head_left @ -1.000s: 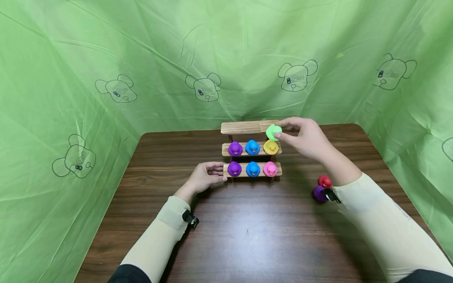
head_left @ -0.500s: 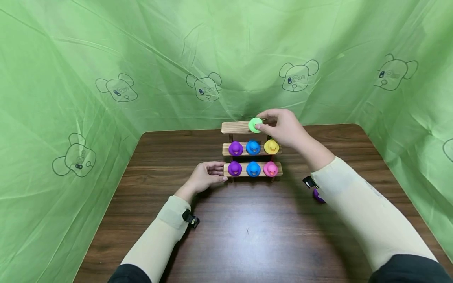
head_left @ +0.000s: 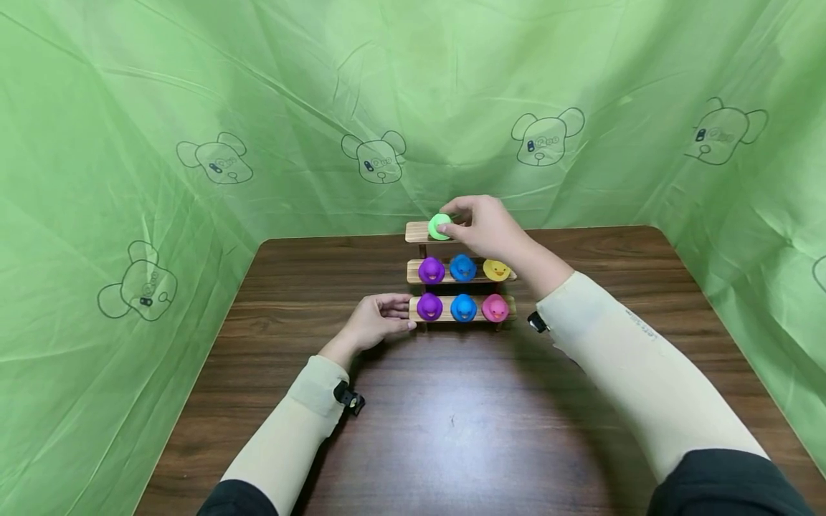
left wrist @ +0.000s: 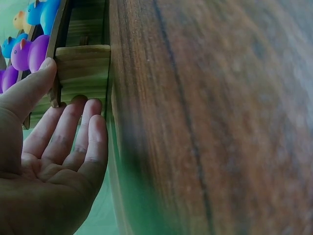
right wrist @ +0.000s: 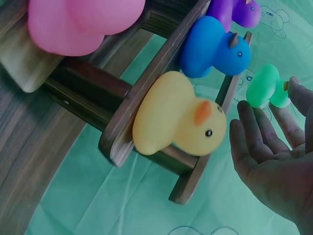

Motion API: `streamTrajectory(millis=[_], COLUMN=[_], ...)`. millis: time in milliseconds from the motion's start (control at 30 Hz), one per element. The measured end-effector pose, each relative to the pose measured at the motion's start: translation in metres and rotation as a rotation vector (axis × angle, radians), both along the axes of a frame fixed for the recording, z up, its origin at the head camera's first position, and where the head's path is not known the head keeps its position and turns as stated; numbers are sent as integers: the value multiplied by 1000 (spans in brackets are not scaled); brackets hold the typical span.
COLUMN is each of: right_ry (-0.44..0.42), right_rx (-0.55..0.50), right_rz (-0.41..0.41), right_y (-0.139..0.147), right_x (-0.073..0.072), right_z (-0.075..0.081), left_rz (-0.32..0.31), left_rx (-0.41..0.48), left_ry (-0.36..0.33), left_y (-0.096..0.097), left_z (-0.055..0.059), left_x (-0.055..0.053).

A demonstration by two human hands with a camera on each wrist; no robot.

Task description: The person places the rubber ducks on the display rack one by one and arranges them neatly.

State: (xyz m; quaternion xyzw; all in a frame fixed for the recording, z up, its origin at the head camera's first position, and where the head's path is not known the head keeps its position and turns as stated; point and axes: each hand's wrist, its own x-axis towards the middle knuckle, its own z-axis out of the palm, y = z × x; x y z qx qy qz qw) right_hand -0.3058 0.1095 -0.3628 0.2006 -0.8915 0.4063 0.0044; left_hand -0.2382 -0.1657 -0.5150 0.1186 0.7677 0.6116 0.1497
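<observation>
A three-tier wooden rack (head_left: 419,272) carries rubber ducks on its two lower tiers. Purple (head_left: 432,270), blue (head_left: 463,267) and yellow (head_left: 497,270) ducks sit on the middle tier; another purple (head_left: 429,307), another blue (head_left: 464,307) and a pink one (head_left: 495,308) sit on the bottom tier. Between thumb and fingers, my right hand (head_left: 485,228) pinches a green rubber duck (head_left: 439,226) at the left part of the top tier. My left hand (head_left: 372,324) holds the rack's lower left end, its thumb on the bottom tier's edge in the left wrist view.
The rack stands near the back of a dark wooden table (head_left: 439,430). Green cloth (head_left: 452,86) printed with bear outlines rises behind and at both sides. My right forearm (head_left: 619,351) crosses over the table's right half.
My right hand has carried the green duck leftward along the top tier, from its right end. The red and purple ducks on the right have become hidden behind my forearm. My left hand stays put.
</observation>
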Motion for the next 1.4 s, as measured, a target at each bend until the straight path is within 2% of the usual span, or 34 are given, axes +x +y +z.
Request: streamTrajectory(millis=[233, 400, 967, 1233, 1400], right_ry=[-2, -15, -14, 16, 26], right_rx=[104, 130, 123, 58, 30], right_rz=[7, -2, -21, -15, -32], right_y=[-16, -20, -19, -10, 1], right_x=[-8, -9, -7, -7, -2], right_z=[-1, -1, -3, -8, -9], left_rz=[3, 1, -2, -5, -2], left_rx=[0, 19, 1, 10, 11], left_ry=[-5, -15, 8, 6, 7], left_y=[0, 0, 1, 2, 0], left_z=[0, 0, -1, 0, -1], left_x=[0, -1, 0, 0, 0])
